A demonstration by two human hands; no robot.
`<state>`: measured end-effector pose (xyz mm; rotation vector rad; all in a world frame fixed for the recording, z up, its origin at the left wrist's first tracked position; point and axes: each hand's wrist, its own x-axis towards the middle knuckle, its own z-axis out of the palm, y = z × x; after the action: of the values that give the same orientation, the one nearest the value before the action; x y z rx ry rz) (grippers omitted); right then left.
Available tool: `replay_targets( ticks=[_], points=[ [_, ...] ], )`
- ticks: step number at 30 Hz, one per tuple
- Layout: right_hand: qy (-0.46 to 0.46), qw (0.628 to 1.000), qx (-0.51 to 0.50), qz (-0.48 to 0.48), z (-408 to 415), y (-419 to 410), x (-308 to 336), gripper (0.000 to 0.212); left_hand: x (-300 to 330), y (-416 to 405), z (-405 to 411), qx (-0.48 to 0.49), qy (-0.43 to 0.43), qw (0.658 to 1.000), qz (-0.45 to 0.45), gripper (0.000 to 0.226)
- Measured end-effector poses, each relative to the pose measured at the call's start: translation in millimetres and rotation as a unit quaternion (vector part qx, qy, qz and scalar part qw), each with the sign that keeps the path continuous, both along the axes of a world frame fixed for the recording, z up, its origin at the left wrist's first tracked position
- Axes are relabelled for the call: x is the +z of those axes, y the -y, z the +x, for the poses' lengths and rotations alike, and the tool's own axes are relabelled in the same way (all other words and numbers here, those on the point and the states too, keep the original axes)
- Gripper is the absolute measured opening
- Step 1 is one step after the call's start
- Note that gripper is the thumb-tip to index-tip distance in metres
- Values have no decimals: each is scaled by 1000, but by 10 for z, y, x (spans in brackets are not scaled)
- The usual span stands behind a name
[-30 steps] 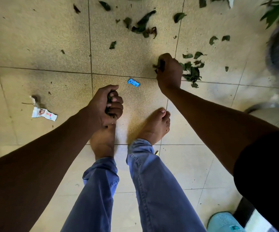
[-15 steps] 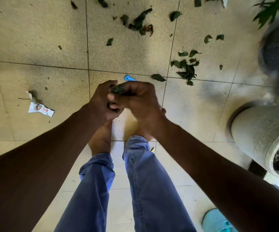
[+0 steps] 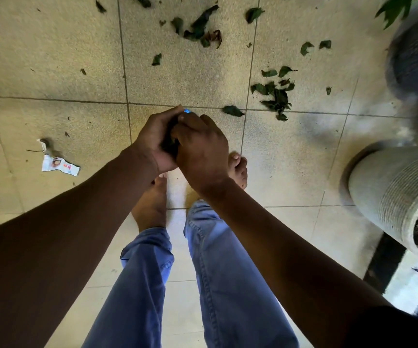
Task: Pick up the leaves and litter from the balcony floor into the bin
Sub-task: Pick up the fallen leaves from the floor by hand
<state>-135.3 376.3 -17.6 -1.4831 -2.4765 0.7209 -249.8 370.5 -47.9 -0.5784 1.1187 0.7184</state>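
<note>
- Beige tiled balcony floor (image 3: pixel 52 59) lies under two bare feet.
- Left hand (image 3: pixel 152 144) cups a dark bunch of leaves (image 3: pixel 169 144); right hand (image 3: pixel 200 146) presses fingers onto it.
- For this step, I judge it best to close the left fingers fully before the right one leaves (loose bits fall easily).
- Crumpled, the bunch shows no clear long axis.
- Further out, a single leaf (image 3: pixel 233 111) lies with its long axis left-right beside a leaf pile (image 3: pixel 277 96); a white wrapper (image 3: pixel 61 167) lies left.
- No bin is identifiable.

Both bare forearms reach toward twelve o'clock and meet — the left hand (image 3: pixel 156 141) cupped with curled fingers, the right hand (image 3: pixel 203 149) pressed against it from three o'clock, knuckles up.
</note>
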Motion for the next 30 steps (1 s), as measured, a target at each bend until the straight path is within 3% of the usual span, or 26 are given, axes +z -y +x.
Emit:
replay_targets(
  ticks=[2, 6, 10, 13, 18, 22, 25, 27, 30],
  points=[
    [15, 999, 23, 25, 49, -28, -7, 10, 73, -6, 48, 24, 43, 998, 24, 22],
    [73, 995, 62, -34, -12, -54, 23, 12, 18, 36, 150, 20, 27, 999, 7, 20],
    [174, 968, 172, -59, -54, -104, 146, 31, 50, 76, 221, -6, -25, 1000, 10, 60],
    [157, 960, 214, -93, 25, -133, 266, 42, 60, 62, 240, -9, -60, 998, 8, 70],
    [-4, 982, 145, -119, 179, -223, 325, 44, -111, 23, 244, 31, -25, 999, -4, 36],
    [-93, 988, 62, -110, 281, -364, 222, 25, -178, -44, 267, 29, -34, 998, 34, 29],
    [-138, 982, -43, -121, 414, -491, -16, 22, -167, -93, 209, 26, 7, 1000, -10, 40],
    [-86, 984, -111, -108, 567, -575, -303, 28, -169, -95, 170, 25, -6, 999, -33, 45],
    [80, 987, -99, -102, 806, -626, -748, 39, -171, -89, 148, 13, -7, 999, -42, 48]
  ],
)
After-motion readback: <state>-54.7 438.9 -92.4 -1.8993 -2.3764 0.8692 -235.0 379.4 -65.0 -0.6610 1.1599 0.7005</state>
